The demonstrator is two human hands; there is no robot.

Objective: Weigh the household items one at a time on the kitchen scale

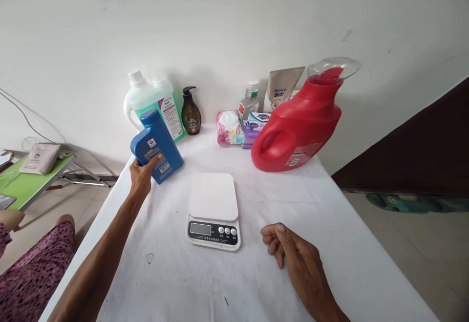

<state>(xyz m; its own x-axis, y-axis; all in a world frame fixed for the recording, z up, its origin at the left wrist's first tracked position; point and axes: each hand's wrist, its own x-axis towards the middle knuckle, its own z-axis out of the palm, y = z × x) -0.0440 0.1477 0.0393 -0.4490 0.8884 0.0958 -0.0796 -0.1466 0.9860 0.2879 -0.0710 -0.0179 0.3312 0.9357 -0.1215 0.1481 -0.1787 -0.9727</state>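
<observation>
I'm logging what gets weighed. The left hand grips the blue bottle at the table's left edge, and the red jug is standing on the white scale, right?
Not quite. The head view shows the white scale bare; the red jug stands on the table behind it, to the right. The rest holds: the left hand grips the blue bottle at the table's left edge.

- Red detergent jug (297,129) right behind the kitchen scale (214,209)
- Dark pump bottle (191,113) far behind scale
- Soap packs (242,127) behind scale
</observation>
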